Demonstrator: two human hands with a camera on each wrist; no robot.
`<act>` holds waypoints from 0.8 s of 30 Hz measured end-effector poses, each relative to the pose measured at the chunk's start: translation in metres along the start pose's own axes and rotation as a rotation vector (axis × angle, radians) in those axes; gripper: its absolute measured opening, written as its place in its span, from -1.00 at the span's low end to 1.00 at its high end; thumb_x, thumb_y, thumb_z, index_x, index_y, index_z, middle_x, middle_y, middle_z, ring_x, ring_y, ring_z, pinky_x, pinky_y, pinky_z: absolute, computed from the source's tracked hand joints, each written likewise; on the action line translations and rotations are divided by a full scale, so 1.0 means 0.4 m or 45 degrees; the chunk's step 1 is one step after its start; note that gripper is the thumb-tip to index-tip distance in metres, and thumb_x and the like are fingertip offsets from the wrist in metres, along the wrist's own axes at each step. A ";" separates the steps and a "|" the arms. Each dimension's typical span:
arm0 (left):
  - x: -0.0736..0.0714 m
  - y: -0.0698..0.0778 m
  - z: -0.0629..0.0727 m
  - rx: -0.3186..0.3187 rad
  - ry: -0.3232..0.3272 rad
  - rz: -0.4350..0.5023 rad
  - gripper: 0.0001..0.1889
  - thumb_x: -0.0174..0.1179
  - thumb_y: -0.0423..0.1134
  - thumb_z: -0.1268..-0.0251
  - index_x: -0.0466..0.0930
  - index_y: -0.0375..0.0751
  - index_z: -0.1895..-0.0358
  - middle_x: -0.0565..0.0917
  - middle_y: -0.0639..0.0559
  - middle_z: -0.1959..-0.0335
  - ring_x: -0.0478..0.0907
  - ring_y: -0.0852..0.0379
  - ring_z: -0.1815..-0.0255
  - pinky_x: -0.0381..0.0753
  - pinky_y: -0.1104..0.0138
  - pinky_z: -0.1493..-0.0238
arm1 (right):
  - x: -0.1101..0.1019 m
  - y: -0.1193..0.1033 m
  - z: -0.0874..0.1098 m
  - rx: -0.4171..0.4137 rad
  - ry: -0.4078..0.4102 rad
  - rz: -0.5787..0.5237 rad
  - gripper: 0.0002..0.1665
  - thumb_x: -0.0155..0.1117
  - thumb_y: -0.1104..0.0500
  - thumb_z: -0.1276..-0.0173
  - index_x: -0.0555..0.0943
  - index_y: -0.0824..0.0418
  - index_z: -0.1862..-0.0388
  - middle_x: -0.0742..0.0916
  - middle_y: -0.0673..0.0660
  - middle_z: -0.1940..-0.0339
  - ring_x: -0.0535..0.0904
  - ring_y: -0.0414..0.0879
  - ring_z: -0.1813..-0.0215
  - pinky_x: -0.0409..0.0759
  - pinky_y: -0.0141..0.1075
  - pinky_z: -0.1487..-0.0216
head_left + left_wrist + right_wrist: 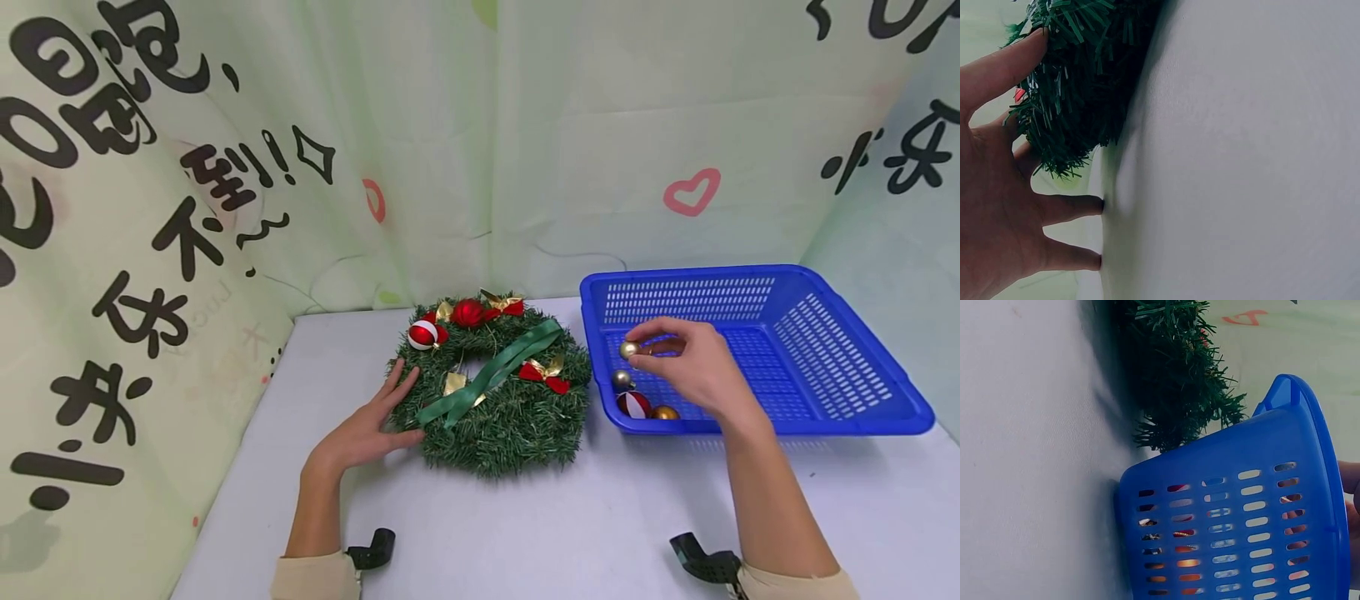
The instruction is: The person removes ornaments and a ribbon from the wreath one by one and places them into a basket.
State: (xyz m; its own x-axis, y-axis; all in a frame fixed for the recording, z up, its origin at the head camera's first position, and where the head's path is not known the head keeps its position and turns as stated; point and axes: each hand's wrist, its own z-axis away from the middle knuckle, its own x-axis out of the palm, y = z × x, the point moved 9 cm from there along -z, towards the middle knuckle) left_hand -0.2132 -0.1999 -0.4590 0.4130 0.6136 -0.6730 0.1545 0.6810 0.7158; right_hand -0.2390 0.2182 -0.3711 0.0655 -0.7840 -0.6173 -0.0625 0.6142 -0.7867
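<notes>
A green Christmas wreath (pixel 502 442) lies on the table, with a green ribbon (pixel 491 375) draped across it. My left hand (pixel 367 429) is at its left side, fingers spread and straight, thumb and fingertips against the greenery; in the left wrist view two fingertips reach the tabletop. Over the left end of the blue basket (pixel 840 427), my right hand (pixel 701 367) pinches a small gold ball ornament (pixel 628 349) between thumb and fingers. Below it in the basket sit a silvery ball (pixel 622 380), a red-and-white ball (pixel 634 405) and a gold ball (pixel 665 412).
The wreath carries a red-and-white striped ball (pixel 424 335), a red ball (pixel 468 313) and red-and-gold bows (pixel 545 375). Right beside it stands the slotted basket wall (pixel 1222 456). A printed curtain (pixel 562 167) hangs behind the white table (pixel 540 533).
</notes>
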 end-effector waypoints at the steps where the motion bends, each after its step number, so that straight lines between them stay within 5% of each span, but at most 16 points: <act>1: 0.000 -0.001 0.000 -0.001 -0.002 0.000 0.01 0.34 -0.01 -0.43 -0.20 0.22 -0.74 -0.41 0.16 -0.76 -0.22 -0.26 -0.74 0.14 -0.37 -0.52 | 0.000 0.003 0.001 0.006 -0.001 -0.001 -0.64 0.43 0.02 -0.46 0.72 0.14 -0.14 0.78 0.25 -0.10 0.72 0.17 -0.13 0.67 -0.01 -0.12; 5: 0.003 -0.003 -0.002 -0.007 -0.010 0.001 0.02 0.34 0.02 -0.42 -0.21 0.26 -0.73 -0.42 0.20 -0.75 -0.21 -0.25 -0.74 0.14 -0.36 -0.52 | -0.005 0.015 0.003 0.021 0.003 -0.009 -0.64 0.42 0.02 -0.47 0.71 0.14 -0.13 0.77 0.26 -0.11 0.70 0.19 -0.15 0.54 0.21 -0.24; 24: 0.002 -0.004 -0.004 -0.003 -0.007 -0.003 0.01 0.33 0.04 -0.43 -0.20 0.25 -0.73 -0.42 0.19 -0.75 -0.20 -0.24 -0.75 0.14 -0.36 -0.52 | -0.010 0.059 -0.002 0.048 -0.015 0.041 -0.66 0.42 0.07 -0.47 0.72 0.15 -0.14 0.79 0.26 -0.09 0.73 0.18 -0.12 0.62 0.09 -0.14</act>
State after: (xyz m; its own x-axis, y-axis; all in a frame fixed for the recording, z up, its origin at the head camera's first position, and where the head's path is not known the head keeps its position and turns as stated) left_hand -0.2146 -0.2000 -0.4609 0.4178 0.6094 -0.6738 0.1533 0.6838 0.7134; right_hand -0.2415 0.2356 -0.3871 0.0759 -0.7626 -0.6424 -0.0274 0.6424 -0.7659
